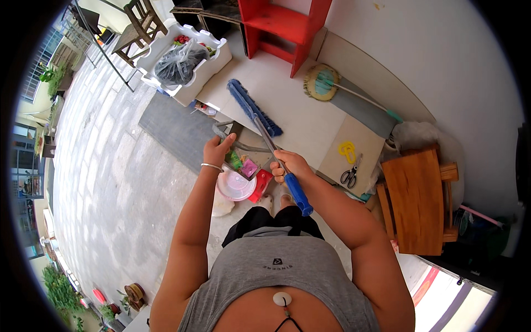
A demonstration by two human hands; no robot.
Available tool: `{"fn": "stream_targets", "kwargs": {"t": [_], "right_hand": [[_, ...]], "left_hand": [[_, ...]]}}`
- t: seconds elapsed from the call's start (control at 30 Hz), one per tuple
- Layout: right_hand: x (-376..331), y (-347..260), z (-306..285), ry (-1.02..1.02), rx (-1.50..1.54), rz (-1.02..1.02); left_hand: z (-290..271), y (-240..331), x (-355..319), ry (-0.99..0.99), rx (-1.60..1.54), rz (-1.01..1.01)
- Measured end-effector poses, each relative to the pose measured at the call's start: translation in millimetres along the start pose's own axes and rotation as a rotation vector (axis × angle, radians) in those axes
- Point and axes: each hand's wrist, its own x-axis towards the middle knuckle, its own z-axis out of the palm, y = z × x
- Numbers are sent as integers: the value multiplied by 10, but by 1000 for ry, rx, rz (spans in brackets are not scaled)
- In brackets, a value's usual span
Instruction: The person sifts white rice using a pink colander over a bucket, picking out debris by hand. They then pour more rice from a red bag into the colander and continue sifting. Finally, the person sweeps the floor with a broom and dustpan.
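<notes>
My right hand (290, 166) is closed round the handle of a long brush with a blue grip (298, 195). The blue bristled head (251, 105) of this brush lies over the pale tabletop, pointing away to the left. To its left, my left hand (218, 150), with a bangle at the wrist, is closed on a grey bent bar (250, 147). That bar curves across toward the brush handle; whether it touches it I cannot tell. Below the bar, an open drawer-like box (257, 172) holds a green packet (234, 161) and a pink packet (250, 167).
On the table (298, 105) lie scissors (352, 172), a yellow loop-shaped item (347, 151) and a round yellow-green duster (321, 83). A white foam crate (207, 69) stands far left, a red shelf (276, 25) behind. Below are a round pink-white basket (235, 186) and, right, a wooden stool (414, 202).
</notes>
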Motion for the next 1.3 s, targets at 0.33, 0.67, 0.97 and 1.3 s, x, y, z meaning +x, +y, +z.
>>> {"fn": "stream_targets", "kwargs": {"t": [0.33, 0.67, 0.97, 1.3], "right_hand": [[-320, -435, 226, -17, -105, 138], [722, -835, -40, 293, -1065, -113], [365, 169, -486, 394, -1377, -124], [-1003, 593, -694, 243, -1177, -43]], "left_hand": [[-306, -43, 45, 50, -3, -23], [-453, 10, 107, 99, 17, 13], [-514, -29, 104, 110, 82, 39], [-100, 37, -359, -9, -54, 96]]}}
